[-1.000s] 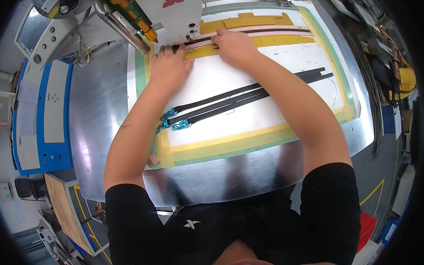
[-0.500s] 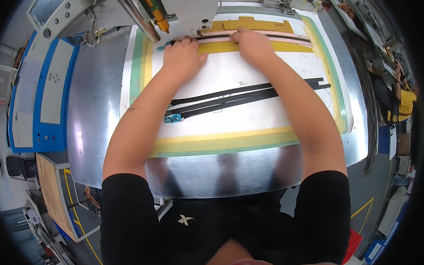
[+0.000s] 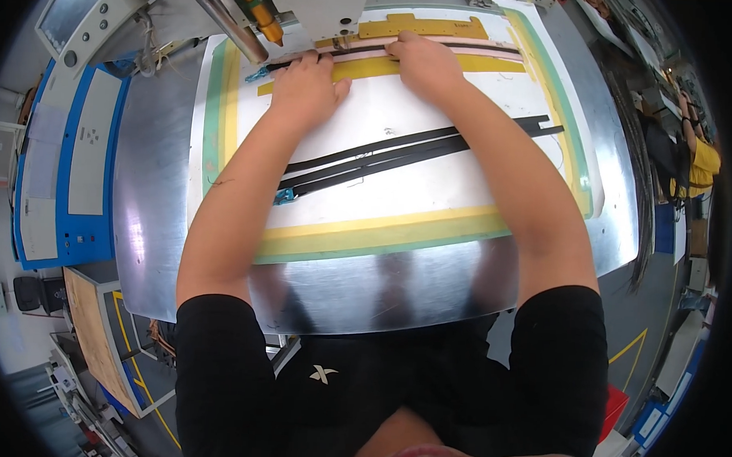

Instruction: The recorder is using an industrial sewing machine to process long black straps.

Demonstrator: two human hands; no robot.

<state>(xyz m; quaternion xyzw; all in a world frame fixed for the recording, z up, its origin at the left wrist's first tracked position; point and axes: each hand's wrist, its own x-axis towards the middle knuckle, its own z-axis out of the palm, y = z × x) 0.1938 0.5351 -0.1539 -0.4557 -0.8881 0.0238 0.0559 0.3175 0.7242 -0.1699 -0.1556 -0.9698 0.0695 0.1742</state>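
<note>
A long black strip (image 3: 473,46) runs along a slot between yellow template pieces (image 3: 351,69) on a white sheet (image 3: 248,136), under a sewing machine head (image 3: 329,10). A crumpled blue bit (image 3: 258,74) sits at its left end. My left hand (image 3: 306,89) lies over the left part of the strip, fingers extended side by side and thumb apart. Near the strip's middle my right hand (image 3: 426,67) has its fingers bent together on it; the fingertips are partly hidden. Closer to me lie more black strips (image 3: 385,155), with another blue bit (image 3: 284,196) at one end.
Green and yellow tape borders the sheet on a shiny metal table (image 3: 396,290). A metal tube (image 3: 228,22) and an orange-tipped tool (image 3: 268,28) hang near my left hand. Left stands a blue and white cabinet (image 3: 62,169). Another person in yellow (image 3: 704,169) is at far right.
The sheet, its strips and both hands have shifted left, slightly more than the machine head. The whole view has moved a little as well. Both hands stay on the strip.
</note>
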